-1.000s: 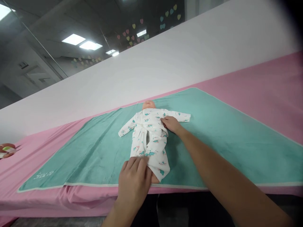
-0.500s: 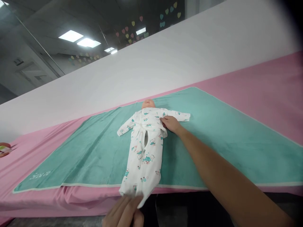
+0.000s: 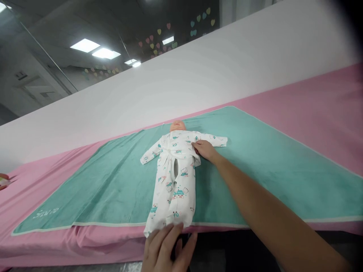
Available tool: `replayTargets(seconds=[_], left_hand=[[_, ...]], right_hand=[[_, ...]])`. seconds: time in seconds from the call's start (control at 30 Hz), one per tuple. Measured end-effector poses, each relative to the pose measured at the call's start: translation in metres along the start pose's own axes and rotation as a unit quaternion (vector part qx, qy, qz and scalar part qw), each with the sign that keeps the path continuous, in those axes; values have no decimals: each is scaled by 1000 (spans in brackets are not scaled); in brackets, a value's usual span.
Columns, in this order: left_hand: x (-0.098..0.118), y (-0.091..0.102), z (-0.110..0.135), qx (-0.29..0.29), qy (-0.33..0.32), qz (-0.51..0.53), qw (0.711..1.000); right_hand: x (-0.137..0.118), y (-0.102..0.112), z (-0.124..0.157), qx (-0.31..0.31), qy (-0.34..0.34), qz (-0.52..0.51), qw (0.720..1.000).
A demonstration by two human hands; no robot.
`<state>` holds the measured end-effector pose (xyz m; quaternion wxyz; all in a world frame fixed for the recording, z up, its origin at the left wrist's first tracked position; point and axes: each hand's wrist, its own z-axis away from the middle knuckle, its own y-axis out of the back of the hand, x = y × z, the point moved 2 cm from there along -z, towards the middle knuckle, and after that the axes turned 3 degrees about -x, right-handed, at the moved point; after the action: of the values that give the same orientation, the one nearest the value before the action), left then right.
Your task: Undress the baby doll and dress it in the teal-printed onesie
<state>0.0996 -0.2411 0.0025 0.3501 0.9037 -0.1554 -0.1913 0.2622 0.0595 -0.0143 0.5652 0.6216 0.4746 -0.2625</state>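
A baby doll (image 3: 177,125) lies on its back, dressed in a white printed top (image 3: 177,142) and white printed trousers (image 3: 176,192), with both sleeves spread out. My right hand (image 3: 204,149) is closed on the side of the top, its thumb and forefinger pinching the cloth below the doll's sleeve. At the near end of the trouser legs is my left hand (image 3: 169,247). Its fingers rest on or just over the leg cuffs, and the thumb stands apart from them. The cuffs are partly covered by those fingers.
A teal blanket (image 3: 107,189) with a pale border lies under the doll. Beneath it is a pink sheet (image 3: 85,245) that drapes over the near edge. A white wall (image 3: 181,87) runs behind. An orange-edged object (image 3: 3,181) is cut off at left.
My left hand has moved right and loosened, the thumb coming away from the fingers. The trouser legs lie straighter. My right hand keeps its hold on the top.
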Motion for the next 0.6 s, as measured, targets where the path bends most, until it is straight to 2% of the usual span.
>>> replayTargets(seconds=[0.17,0.33,0.4,0.53,0.6], left_hand=[[-15,-8,-24,-64,-103,76,990],[-29,4,-43,-110,-136,115,978],[-30,10,-45,-98,-129,125,979],[-20,24,-43,-1,-96,147,984],[-12,25,-42,9,-92,157,983]], right_hand=[[2,-2,-1,-3,-10,-22,1000],[2,0,-1,-10,-15,-41,999],[2,-1,-2,-15,-16,-52,998],[0,-1,-1,-34,-19,-79,996],[-3,4,2,-48,-18,-92,994]])
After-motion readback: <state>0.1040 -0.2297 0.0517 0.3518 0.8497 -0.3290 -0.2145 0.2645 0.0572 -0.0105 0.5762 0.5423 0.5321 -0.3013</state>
